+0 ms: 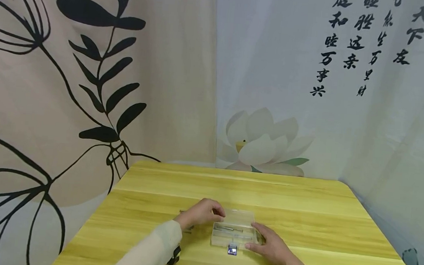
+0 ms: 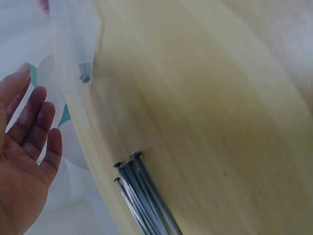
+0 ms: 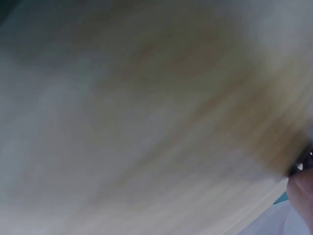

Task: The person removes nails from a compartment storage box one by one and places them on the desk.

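A clear plastic box (image 1: 234,237) stands on the table with its lid (image 1: 240,216) swung back. Inside it lie nails (image 1: 229,229). My right hand (image 1: 272,245) holds the box's right side, thumb at the front and fingers toward the back corner. Over the box's back left corner hovers my left hand (image 1: 205,212); in the left wrist view its fingers are loosely bent with nothing between them. Several long nails (image 2: 142,193) lie side by side on the table left of the box, partly hidden under the left forearm in the head view. Right wrist view is blurred.
The wooden table (image 1: 303,216) reaches back to a printed curtain (image 1: 178,83) with plants and lettering. A small blue and white square (image 1: 232,249) sits at the box's front edge. A black strap (image 1: 174,256) is round the left wrist.
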{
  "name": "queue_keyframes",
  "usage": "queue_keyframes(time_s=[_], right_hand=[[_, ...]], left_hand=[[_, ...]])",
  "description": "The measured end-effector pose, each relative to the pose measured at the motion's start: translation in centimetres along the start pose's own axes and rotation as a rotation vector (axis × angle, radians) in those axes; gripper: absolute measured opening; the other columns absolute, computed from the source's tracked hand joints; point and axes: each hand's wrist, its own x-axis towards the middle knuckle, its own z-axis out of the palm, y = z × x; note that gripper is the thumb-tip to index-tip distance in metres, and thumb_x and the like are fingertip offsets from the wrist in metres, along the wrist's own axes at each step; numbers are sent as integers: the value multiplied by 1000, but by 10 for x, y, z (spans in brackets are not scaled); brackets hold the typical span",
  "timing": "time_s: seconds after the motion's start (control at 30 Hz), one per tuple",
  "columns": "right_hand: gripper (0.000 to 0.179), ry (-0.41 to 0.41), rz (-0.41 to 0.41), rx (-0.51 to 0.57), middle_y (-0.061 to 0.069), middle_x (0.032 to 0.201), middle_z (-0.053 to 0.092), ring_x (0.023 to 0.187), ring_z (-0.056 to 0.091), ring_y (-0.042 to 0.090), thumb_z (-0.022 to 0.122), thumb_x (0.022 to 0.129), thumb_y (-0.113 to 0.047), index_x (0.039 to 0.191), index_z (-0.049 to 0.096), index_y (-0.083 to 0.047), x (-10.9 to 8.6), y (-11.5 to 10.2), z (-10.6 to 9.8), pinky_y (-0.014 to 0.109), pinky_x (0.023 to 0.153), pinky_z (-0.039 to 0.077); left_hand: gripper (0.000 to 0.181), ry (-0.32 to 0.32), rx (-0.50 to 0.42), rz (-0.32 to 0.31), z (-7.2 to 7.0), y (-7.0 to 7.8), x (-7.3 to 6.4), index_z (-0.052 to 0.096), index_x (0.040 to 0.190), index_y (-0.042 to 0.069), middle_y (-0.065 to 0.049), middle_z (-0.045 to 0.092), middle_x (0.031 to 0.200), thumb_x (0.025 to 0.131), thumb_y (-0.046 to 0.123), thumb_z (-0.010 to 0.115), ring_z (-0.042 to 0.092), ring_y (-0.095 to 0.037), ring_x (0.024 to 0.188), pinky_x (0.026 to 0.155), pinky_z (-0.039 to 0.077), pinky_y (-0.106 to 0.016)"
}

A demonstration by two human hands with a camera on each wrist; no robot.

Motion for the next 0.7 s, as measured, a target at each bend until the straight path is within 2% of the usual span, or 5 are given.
queue_keyframes(time_s=[0.37, 0.53, 0.7], right_hand=[[81, 7, 9, -6, 22, 149, 42, 136, 36, 48, 77, 83, -47, 147, 47, -9, -2, -3, -1, 64, 108, 27], [81, 5, 10, -6, 22, 150, 42, 137, 35, 47, 77, 83, -47, 147, 47, -9, -2, -2, -1, 64, 108, 26], [81, 1, 5, -11, 22, 150, 41, 137, 35, 47, 77, 84, -47, 148, 46, -9, -2, -1, -1, 64, 108, 27]], left_hand=[[5, 15, 69, 54, 12, -1, -1, 76, 94, 14, 10, 65, 96, 92, 17, 74, 58, -7, 90, 80, 50, -27], [4, 10, 85, 86, 16, -2, -1, 77, 93, 11, 6, 66, 96, 91, 13, 74, 58, -9, 90, 80, 49, -27], [5, 6, 103, 90, 20, -1, -1, 77, 92, 10, 7, 65, 93, 90, 14, 75, 58, -6, 88, 80, 49, -26]])
